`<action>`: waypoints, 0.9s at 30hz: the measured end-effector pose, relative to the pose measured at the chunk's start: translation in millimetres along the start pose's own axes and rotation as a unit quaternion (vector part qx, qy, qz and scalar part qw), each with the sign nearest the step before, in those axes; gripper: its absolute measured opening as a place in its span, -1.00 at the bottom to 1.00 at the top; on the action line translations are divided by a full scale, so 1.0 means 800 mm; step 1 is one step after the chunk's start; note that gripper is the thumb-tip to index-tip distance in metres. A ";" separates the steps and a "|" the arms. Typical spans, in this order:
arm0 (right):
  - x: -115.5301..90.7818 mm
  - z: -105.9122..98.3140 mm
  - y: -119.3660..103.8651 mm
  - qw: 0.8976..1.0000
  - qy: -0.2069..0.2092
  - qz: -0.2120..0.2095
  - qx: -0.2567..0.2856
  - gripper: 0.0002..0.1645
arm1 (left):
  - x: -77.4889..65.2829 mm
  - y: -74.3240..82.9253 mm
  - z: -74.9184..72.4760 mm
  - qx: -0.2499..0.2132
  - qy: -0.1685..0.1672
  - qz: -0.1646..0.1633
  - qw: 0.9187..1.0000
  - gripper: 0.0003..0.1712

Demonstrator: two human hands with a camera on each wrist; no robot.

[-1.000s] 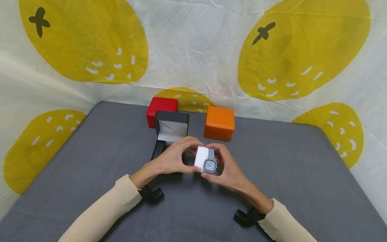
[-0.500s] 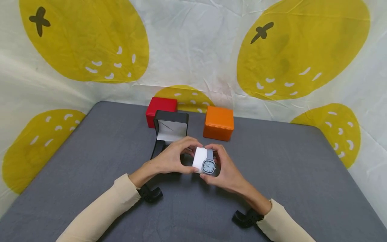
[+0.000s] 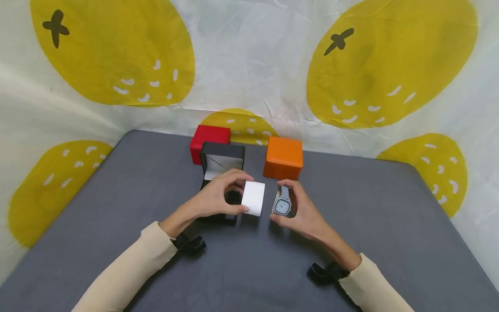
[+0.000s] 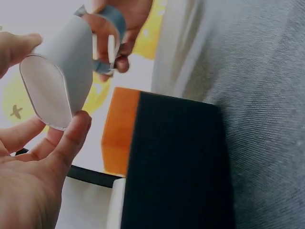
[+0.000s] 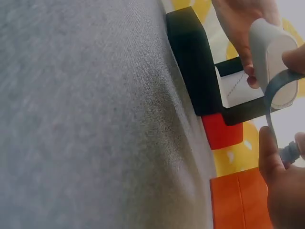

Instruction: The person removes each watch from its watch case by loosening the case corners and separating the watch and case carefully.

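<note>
Left hand (image 3: 214, 195) pinches the white cushion (image 3: 253, 198); right hand (image 3: 303, 212) pinches the watch (image 3: 282, 206), apart beside it, above the surface (image 3: 249, 273). Step judged: watch off cushion. Next move likely calls for steady, separate grips.

In the head view we lose much of the near half of the black box (image 3: 223, 149) behind the left grip (image 3: 218, 195). Just behind that box, the red box (image 3: 209, 136) is partly hidden from us. Right of the black box, the fine markings on the watch (image 3: 282, 206) are too small to read; the right wrist view cuts off the right grip (image 5: 289, 193). Nearer than the black box, the sleeves (image 3: 128, 262) run off the head view.
</note>
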State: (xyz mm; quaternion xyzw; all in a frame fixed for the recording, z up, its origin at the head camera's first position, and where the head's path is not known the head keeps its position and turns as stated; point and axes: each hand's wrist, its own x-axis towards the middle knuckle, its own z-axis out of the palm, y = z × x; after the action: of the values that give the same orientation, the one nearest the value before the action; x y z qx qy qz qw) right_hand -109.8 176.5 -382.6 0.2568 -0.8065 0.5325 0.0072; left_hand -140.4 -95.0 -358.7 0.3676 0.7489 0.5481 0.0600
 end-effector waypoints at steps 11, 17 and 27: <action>0.005 -0.024 0.016 0.998 -0.002 -0.004 -0.062 -0.02 | 0.000 0.004 -0.006 0.005 0.029 -0.004 1.000 -0.29; 0.005 -0.034 0.028 0.996 -0.016 0.017 -0.083 -0.03 | -0.001 0.002 -0.006 -0.001 0.025 0.000 1.000 -0.29; 0.004 -0.039 0.045 0.994 -0.029 0.038 -0.101 -0.03 | 0.000 -0.001 -0.011 0.023 0.044 0.005 0.999 -0.29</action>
State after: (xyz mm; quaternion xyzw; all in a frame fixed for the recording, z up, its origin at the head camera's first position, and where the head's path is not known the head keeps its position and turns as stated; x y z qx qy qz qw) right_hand -136.0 212.5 -398.8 0.2392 -0.8652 0.4406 -0.0109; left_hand -145.2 -102.1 -355.7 0.3487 0.7613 0.5464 0.0158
